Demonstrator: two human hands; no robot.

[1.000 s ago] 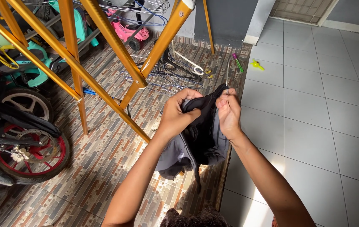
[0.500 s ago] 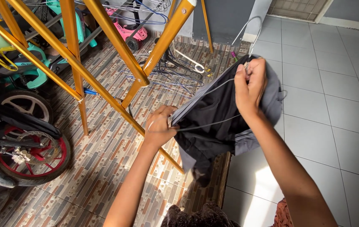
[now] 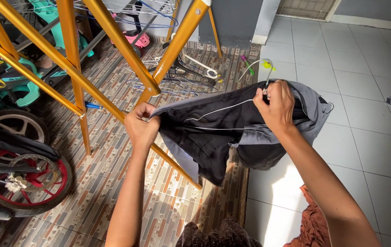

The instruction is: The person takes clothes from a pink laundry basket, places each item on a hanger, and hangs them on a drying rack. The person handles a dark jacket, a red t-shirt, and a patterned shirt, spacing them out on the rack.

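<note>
Left hand (image 3: 141, 124): grip pinching waistband edge of dark shorts (image 3: 214, 132), arm extended.
Right hand (image 3: 275, 106): raised, grip pinching opposite edge.

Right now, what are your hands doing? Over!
Left hand and right hand both gripping dark garment, stretched between them. Wire hanger inside. Orange rack close behind.

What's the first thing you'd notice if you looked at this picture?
A dark garment with grey trim stretched across the middle, gripped at one end by the left hand and at the other by the right hand. Behind it, a bright orange drying rack slants across the upper left. A red-rimmed motorbike wheel sits at the lower left.
</note>
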